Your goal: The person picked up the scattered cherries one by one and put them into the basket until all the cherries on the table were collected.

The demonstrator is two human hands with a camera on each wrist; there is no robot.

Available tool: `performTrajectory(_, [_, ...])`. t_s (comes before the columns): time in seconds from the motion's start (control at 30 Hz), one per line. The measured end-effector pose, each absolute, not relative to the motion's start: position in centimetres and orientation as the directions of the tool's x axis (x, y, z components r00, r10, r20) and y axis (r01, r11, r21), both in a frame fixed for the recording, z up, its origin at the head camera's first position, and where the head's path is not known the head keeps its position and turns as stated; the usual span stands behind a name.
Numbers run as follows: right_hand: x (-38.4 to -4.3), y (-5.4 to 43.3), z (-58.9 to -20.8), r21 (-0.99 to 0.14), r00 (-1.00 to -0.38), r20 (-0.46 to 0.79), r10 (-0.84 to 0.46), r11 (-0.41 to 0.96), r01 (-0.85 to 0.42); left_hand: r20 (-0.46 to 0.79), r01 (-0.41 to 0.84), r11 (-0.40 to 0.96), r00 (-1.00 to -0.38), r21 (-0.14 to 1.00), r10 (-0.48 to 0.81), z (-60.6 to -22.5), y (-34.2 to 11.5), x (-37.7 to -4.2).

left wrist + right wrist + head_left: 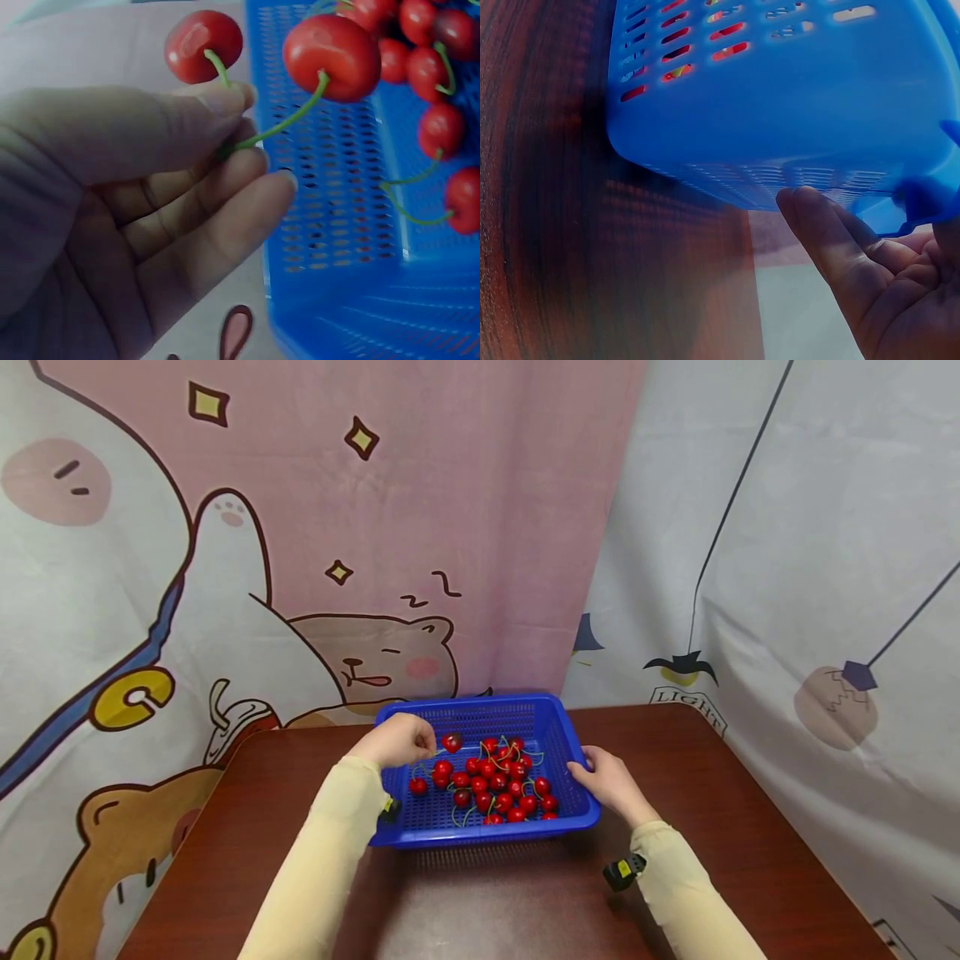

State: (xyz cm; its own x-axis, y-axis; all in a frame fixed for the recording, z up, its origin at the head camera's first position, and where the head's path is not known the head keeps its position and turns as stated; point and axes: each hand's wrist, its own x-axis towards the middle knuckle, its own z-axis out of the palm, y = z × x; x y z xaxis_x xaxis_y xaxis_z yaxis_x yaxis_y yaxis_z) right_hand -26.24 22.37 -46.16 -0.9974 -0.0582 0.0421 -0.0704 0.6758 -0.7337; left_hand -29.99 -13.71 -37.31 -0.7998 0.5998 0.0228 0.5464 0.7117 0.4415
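Observation:
Over the left part of a blue plastic basket (480, 835), my left hand (397, 741) pinches the green stems of a pair of cherries between thumb and fingers. The left wrist view shows one red cherry (204, 46) above the thumb and the other cherry (332, 58) hanging out to the right on its curved stem. Several loose cherries (498, 782) with stems lie on the basket floor, mostly in the middle and right. At the basket's right side, my right hand (611, 781) grips the rim, its fingers against the outer wall in the right wrist view.
The basket stands on a dark reddish-brown table (712, 852), close to its back edge. Behind it hangs a pink and white cloth (480, 510) printed with cartoon animals. A small black device (624, 872) is worn on the right wrist.

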Motion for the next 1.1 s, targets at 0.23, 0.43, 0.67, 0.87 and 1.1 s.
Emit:
performTrajectory(0.23, [-26.3,22.4,-46.2,-0.736,-0.998,0.039,-0.054,0.674,-0.065,-0.118,0.427,0.774,-0.838,0.467,0.534,-39.0,-13.3,-30.9])
performTrajectory(0.43, [-26.3,22.4,-46.3,-0.736,-0.998,0.029,-0.054,0.674,-0.057,-0.224,0.334,0.825,-0.854,0.455,0.470,-40.8,-13.3,-31.5])
performTrajectory(0.67, [-26.3,22.4,-46.2,-0.744,-0.998,0.025,-0.054,0.666,-0.055,-0.292,0.233,0.864,-0.875,0.446,0.387,-42.2,-13.1,-31.5])
performTrajectory(0.87, [-26.3,22.3,-46.2,-0.743,-0.998,0.029,-0.054,0.667,-0.058,-0.298,0.223,0.883,-0.883,0.413,0.362,-42.3,-12.8,-31.1])
performTrajectory(1.1, [-26.4,22.3,-46.4,-0.746,-0.998,0.032,-0.057,0.664,-0.062,-0.305,0.212,0.893,-0.887,0.396,0.346,-41.9,-12.7,-30.8])
